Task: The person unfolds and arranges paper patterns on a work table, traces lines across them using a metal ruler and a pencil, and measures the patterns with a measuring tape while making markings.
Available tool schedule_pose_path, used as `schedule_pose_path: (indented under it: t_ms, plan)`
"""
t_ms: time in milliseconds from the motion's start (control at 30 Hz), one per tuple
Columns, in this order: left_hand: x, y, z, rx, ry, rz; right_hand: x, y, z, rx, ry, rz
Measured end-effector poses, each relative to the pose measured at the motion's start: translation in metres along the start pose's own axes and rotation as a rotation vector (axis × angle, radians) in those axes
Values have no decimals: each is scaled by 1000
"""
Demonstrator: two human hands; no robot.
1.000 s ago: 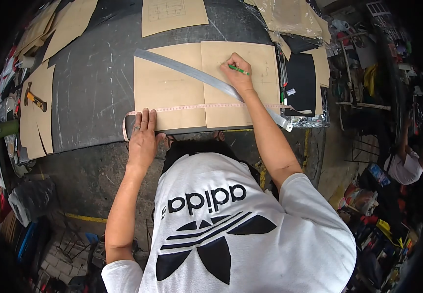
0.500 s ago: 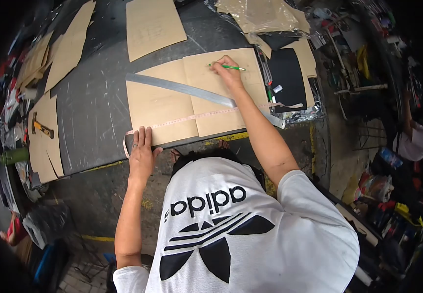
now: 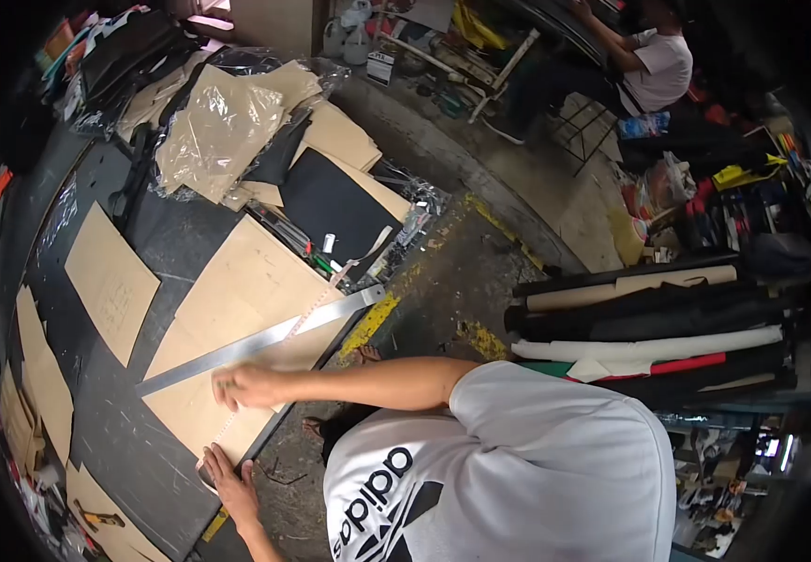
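Observation:
A large brown paperboard sheet (image 3: 254,279) lies on the dark table. Across it a long steel ruler (image 3: 270,338) rests at a slant. A pale tape measure (image 3: 310,317) runs along the sheet, partly hidden beneath the ruler and my right arm. My left hand (image 3: 229,482) lies with fingers stretched at the sheet's near corner, by the end of the tape. Just beside the ruler, my right hand (image 3: 248,386) is closed and somewhat blurred over the sheet. The green pencil that it held a moment earlier cannot be made out from this angle.
Pens (image 3: 293,239) and a black sheet (image 3: 342,208) lie beyond the paperboard. Plastic-wrapped brown pieces (image 3: 223,126) are piled at the back. A hammer (image 3: 96,517) rests on another brown piece. Rolled material (image 3: 649,348) is stacked at right; another person (image 3: 654,70) sits farther off.
My view has swung to the right. My right hand has moved from the sheet's far part, across the ruler, toward my left hand. The left hand stays at the near corner.

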State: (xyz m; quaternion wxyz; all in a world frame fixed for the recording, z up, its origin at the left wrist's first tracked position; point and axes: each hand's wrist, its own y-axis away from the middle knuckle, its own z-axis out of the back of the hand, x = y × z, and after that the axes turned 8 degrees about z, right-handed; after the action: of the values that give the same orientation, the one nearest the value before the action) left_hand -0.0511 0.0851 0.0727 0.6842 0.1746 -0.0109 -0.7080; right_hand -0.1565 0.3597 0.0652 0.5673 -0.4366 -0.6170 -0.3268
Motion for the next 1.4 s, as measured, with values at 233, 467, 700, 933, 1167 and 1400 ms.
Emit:
schedule_pose_path:
  t_ms: [233,467,700,933,1167,1400]
  plan:
    - [4,-9,0,-29,-39,-85,-3,83,-36,691,302,-131]
    - [20,-6,8,-170,-80,-215,-103,145,-38,625,573,-463]
    - [36,-18,14,-214,-85,-382,-158,266,-76,-121,771,-892]
    - [39,-24,19,-139,-157,-417,-168,398,-115,-380,684,-1241]
    - [34,-22,19,-161,-215,-388,-185,362,-108,-289,658,-1160]
    - [31,-22,26,-156,-174,-418,-64,181,-104,-86,622,-751]
